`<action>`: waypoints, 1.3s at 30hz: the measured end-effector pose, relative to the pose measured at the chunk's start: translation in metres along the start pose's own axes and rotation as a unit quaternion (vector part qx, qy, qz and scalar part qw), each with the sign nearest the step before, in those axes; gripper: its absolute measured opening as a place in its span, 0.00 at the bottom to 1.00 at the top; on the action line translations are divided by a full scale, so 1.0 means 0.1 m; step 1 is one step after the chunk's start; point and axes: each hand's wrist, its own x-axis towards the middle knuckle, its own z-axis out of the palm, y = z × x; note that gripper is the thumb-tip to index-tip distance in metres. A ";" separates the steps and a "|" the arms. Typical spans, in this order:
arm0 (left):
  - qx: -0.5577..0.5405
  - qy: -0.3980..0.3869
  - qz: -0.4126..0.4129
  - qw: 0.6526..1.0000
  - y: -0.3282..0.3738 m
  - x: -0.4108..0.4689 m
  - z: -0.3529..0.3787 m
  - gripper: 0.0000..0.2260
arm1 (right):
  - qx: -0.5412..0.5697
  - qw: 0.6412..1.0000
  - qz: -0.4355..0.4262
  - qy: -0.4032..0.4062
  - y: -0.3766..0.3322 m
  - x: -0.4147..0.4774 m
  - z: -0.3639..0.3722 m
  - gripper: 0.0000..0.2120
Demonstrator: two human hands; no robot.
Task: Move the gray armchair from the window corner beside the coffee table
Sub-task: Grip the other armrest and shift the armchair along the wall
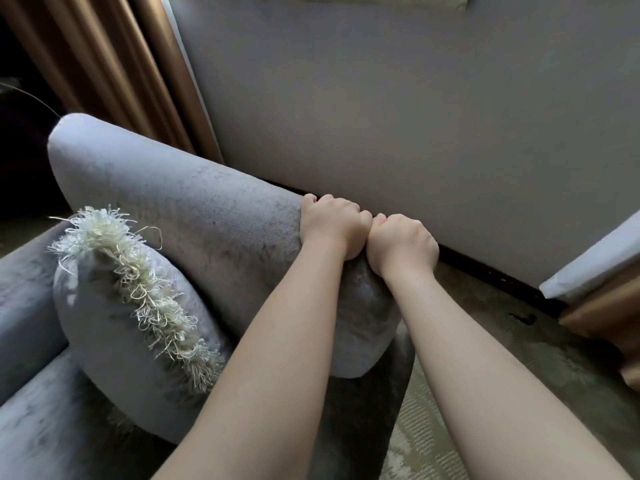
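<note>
"Gray velvet, window corner: the armchair (194,216) stands with its back near the wall (415,116) and a brown curtain (104,64) hanging behind its far end. Why both fists on one spot?"

"Leverage, I'd say. The left hand (329,226) and right hand (401,244) touch knuckle to knuckle, fingers curled over the top of the backrest at its near end. Neither hand is slack; each one clamps the padded edge. Gripping one end looks like a way to swing or drag the chair out rather than lift it."

"Which way does it face?"

"The seat opens to the lower left, away from the wall. The top of the backrest, its long line here, runs from upper left down to lower right, at a slant to the wall."

"And the fringed cushion (114,327)?"

"It leans on the seat against the backrest and would ride along."

"The coffee table?"

"Not in view. The carpet (502,341) lies underfoot, so I expect a drag, not a glide."
</note>
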 end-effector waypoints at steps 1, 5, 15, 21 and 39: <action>0.013 -0.007 0.000 1.000 0.01 -0.03 -0.01 0.19 | 0.003 1.000 -0.007 -0.008 0.00 -0.03 -0.02 0.23; 0.047 -0.020 -0.001 0.999 0.08 -0.21 -0.04 0.21 | 0.013 0.999 -0.020 -0.027 0.07 -0.17 -0.08 0.24; 0.001 -0.034 0.006 0.999 0.47 -0.83 -0.11 0.20 | -0.011 0.999 0.004 -0.051 0.46 -0.80 -0.31 0.23; -0.039 0.013 0.010 0.999 0.44 -0.78 -0.07 0.16 | -0.036 0.998 0.042 -0.024 0.43 -0.76 -0.28 0.21; -0.080 0.061 -0.021 0.995 0.48 -0.54 0.07 0.17 | -0.039 0.998 0.052 0.007 0.45 -0.53 -0.17 0.20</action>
